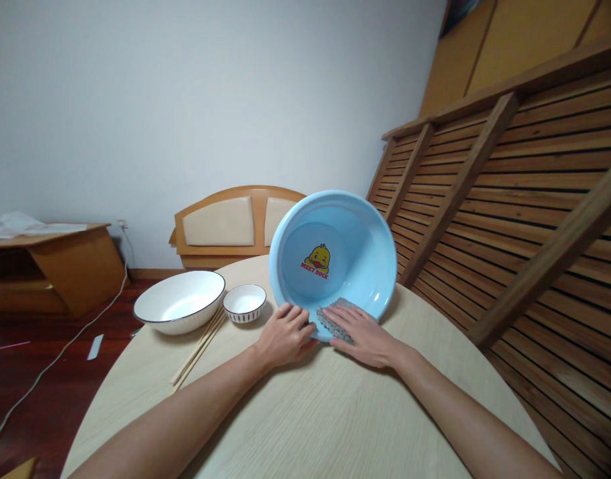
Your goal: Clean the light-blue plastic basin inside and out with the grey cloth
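A light blue plastic basin (pixel 352 246) with a yellow duck and red lettering inside stands tilted on the table, its opening facing me. My left hand (pixel 288 332) is closed around the basin's lower left rim, with the fingers curled over the edge. Under my right hand (pixel 362 332) lies a grey textured cleaning cloth (pixel 335 326), which the hand holds against the inside of the basin near the lower rim. The fingers of that hand reach forward over the cloth, and its underside is hidden.
Left on the round wooden table (pixel 305 426) are a large white bowl (pixel 180 303) with a dark rim, a small striped bowl (pixel 244 303) and several wooden chopsticks (pixel 198 349). A slatted wooden frame (pixel 504 199) leans at the right. Behind stands a headboard (pixel 220 223).
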The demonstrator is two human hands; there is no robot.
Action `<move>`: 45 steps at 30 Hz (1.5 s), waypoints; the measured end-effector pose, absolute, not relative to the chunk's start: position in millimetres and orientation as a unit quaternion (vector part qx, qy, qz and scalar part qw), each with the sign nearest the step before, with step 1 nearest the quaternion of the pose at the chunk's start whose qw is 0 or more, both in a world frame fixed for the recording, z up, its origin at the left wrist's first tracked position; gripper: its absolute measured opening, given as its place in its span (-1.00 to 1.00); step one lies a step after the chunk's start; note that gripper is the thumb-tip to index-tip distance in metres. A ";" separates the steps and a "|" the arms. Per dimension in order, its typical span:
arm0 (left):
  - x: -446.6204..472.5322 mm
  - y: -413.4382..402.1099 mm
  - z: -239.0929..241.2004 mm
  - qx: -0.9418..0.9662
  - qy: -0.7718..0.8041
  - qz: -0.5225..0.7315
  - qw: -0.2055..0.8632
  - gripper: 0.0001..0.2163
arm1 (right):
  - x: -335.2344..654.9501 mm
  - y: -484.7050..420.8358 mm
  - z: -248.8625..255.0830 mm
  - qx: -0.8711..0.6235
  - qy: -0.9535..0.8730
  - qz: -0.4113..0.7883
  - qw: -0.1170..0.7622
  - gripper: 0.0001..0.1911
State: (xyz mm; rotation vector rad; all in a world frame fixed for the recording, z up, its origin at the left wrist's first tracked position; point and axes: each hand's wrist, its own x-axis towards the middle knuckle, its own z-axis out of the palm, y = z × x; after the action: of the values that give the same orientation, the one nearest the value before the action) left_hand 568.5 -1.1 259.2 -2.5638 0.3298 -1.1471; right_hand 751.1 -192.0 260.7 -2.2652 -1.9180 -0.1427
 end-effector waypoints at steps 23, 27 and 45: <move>571.6 3.1 251.1 -0.872 0.105 -0.442 0.184 -0.78 | 767.0 -200.4 251.9 -0.783 -0.610 -0.057 0.109 -0.11; 570.8 3.5 251.1 -0.873 0.104 -0.437 0.189 -0.78 | 746.4 -190.1 248.5 -0.775 -0.618 -0.040 0.124 -0.03; 573.0 8.9 248.6 -0.880 0.077 -0.433 0.178 -0.72 | 754.9 -186.3 242.4 -0.751 -0.632 -0.113 0.152 -0.25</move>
State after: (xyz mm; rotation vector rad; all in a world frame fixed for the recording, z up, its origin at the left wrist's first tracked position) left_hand 573.0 8.9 248.6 -2.4892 0.2173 -1.2259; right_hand 754.9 -186.3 242.4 -2.1554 -1.8141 -0.3247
